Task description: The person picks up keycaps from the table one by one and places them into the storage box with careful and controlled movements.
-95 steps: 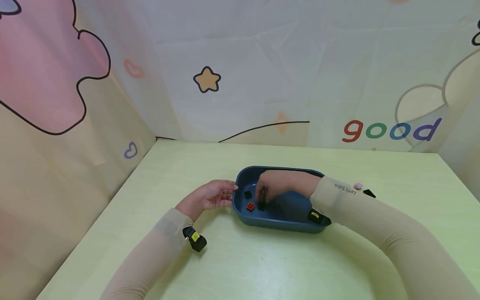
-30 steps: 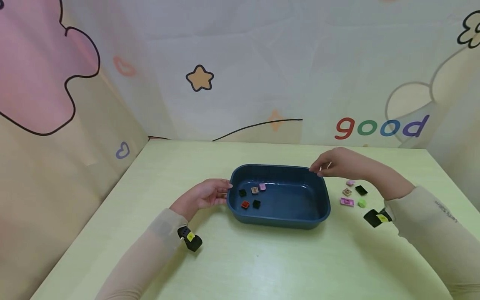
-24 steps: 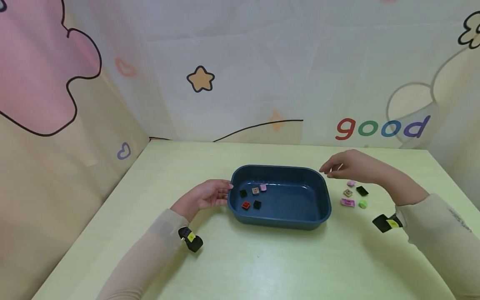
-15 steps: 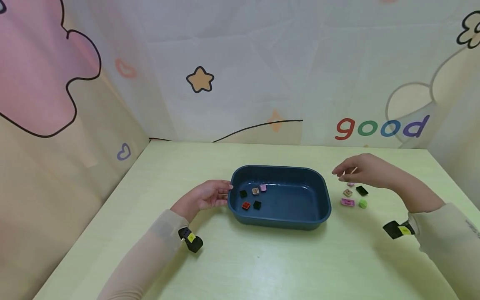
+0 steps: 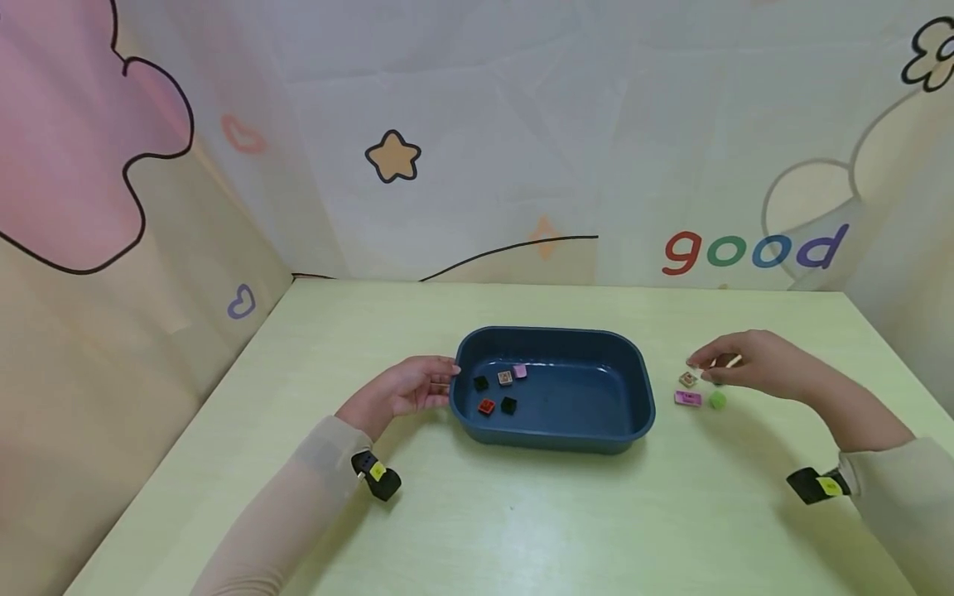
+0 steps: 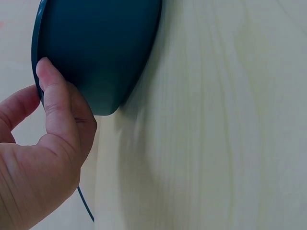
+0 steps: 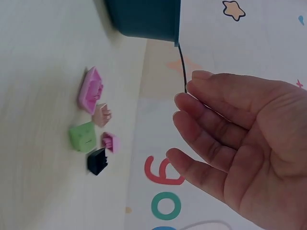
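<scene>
My left hand (image 5: pixel 402 386) pinches the left rim of a dark blue oval tub (image 5: pixel 574 444), thumb at the rim and fingers against the outer wall. Inside the tub's left part lie a red toy brick (image 5: pixel 486 406), a beige one (image 5: pixel 504 378), a light pink one (image 5: pixel 520 372) and two black ones. To the right of the tub, my right hand (image 5: pixel 760 364) hovers over loose bricks with fingers loosely bent and nothing held. Below it are a long pink brick (image 7: pixel 90 91), a beige brick (image 7: pixel 101 115), a green brick (image 7: pixel 83 136), a small pink brick (image 7: pixel 110 142) and a black brick (image 7: pixel 97 161).
A pale wood-look table (image 5: pixel 522 530) bears everything. Behind it hangs a printed cloth backdrop (image 5: pixel 507 149) that meets the table's far edge, with another cloth side at the left. Each wrist wears a small black camera (image 5: pixel 377 475).
My right hand has left the tub, passed over its far right corner, and moved right and down over the loose bricks. More bricks now show in the tub. My left hand stays at the rim.
</scene>
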A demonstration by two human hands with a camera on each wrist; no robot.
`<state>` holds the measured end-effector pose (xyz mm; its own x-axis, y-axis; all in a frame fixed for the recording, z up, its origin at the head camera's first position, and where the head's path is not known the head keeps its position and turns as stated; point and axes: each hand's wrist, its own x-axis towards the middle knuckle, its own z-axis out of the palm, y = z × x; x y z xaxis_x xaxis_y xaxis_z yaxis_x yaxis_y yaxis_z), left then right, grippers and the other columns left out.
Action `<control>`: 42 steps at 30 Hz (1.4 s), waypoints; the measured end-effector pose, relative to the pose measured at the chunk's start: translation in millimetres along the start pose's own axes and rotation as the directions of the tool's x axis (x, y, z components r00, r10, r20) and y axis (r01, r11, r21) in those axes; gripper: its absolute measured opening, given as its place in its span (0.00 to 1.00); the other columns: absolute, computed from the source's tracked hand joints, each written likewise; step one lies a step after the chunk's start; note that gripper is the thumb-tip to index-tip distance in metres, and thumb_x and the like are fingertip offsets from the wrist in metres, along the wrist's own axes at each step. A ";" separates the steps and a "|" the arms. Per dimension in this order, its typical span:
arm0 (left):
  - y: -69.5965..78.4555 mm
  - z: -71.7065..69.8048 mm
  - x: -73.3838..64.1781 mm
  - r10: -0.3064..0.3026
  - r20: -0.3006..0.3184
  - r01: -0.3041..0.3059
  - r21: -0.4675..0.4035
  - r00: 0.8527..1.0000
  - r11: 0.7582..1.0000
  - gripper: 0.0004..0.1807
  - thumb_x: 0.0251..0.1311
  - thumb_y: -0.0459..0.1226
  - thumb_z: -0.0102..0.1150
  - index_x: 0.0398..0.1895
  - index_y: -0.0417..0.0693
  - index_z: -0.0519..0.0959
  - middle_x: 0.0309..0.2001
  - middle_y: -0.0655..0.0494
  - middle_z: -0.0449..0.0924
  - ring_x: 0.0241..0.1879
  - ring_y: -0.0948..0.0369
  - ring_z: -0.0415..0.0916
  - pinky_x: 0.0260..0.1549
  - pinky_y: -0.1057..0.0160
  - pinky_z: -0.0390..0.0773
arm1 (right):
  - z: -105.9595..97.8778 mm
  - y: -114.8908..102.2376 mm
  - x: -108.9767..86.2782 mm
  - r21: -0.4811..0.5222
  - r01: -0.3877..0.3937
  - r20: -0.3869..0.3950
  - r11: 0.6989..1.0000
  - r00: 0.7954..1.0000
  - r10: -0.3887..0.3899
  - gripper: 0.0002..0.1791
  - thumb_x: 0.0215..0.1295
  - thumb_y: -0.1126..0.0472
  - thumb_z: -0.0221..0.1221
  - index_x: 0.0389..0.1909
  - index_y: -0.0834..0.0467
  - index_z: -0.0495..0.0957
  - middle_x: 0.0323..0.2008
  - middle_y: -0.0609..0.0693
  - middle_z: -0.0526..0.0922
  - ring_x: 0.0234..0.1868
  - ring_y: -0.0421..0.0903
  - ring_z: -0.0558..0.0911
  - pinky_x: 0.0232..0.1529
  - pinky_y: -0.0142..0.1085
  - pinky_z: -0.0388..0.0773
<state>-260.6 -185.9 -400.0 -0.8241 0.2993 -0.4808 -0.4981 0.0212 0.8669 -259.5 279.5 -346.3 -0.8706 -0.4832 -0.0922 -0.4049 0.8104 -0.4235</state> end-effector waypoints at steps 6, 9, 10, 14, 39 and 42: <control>0.2 -0.2 -2.5 0.011 0.013 -0.011 -0.006 1.000 1.000 0.06 0.76 0.34 0.47 0.50 0.45 0.71 0.28 0.60 0.82 0.26 0.67 0.80 0.28 0.73 0.85 | 6.9 11.7 -9.3 -0.021 -0.036 0.000 0.999 0.999 0.036 0.18 0.67 0.64 0.65 0.54 0.68 0.82 0.42 0.53 0.88 0.43 0.49 0.83 0.35 0.26 0.79; 1.0 0.1 -3.1 0.010 0.012 -0.010 -0.002 1.000 1.000 0.08 0.76 0.34 0.47 0.53 0.44 0.71 0.28 0.60 0.82 0.26 0.67 0.80 0.28 0.73 0.85 | 12.5 18.3 -14.7 -0.031 -0.052 -0.007 0.998 0.999 0.051 0.18 0.66 0.64 0.66 0.53 0.69 0.82 0.40 0.52 0.87 0.42 0.47 0.81 0.34 0.27 0.78; 1.1 0.5 -3.2 0.010 0.010 -0.010 0.002 1.000 1.000 0.08 0.76 0.35 0.47 0.53 0.44 0.71 0.28 0.60 0.82 0.26 0.67 0.80 0.27 0.73 0.85 | 15.1 20.9 -16.5 -0.035 -0.053 -0.012 0.998 0.999 0.052 0.18 0.65 0.64 0.66 0.53 0.69 0.82 0.39 0.51 0.87 0.41 0.46 0.80 0.33 0.28 0.78; 0.4 1.2 -2.5 0.012 0.015 -0.012 0.011 1.000 1.000 0.08 0.76 0.35 0.47 0.52 0.45 0.72 0.29 0.60 0.82 0.28 0.66 0.79 0.28 0.74 0.85 | 25.8 29.9 -22.1 -0.046 -0.058 -0.022 0.997 0.998 0.057 0.17 0.63 0.65 0.66 0.51 0.70 0.82 0.38 0.52 0.86 0.40 0.46 0.79 0.33 0.28 0.76; 1.5 0.6 -3.6 0.008 0.012 -0.008 0.001 1.000 1.000 0.05 0.75 0.34 0.47 0.49 0.46 0.72 0.29 0.61 0.82 0.27 0.67 0.80 0.28 0.73 0.85 | 38.5 36.8 -14.7 -0.046 -0.126 -0.009 0.991 0.992 0.126 0.20 0.64 0.63 0.66 0.51 0.74 0.80 0.36 0.57 0.84 0.36 0.48 0.77 0.32 0.31 0.74; 1.3 0.8 -3.8 0.010 0.016 -0.010 0.000 1.000 1.000 0.06 0.75 0.34 0.47 0.50 0.45 0.72 0.29 0.61 0.83 0.27 0.67 0.80 0.28 0.73 0.85 | 39.0 37.1 -13.6 -0.037 -0.138 0.000 0.990 0.990 0.138 0.20 0.64 0.63 0.66 0.51 0.74 0.80 0.35 0.57 0.84 0.36 0.48 0.77 0.32 0.31 0.74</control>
<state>-258.0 -186.2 -397.0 -0.8245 0.3151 -0.4699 -0.4898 0.0181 0.8716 -251.8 303.2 -395.9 -0.9181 -0.3671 -0.1497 -0.2913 0.8808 -0.3734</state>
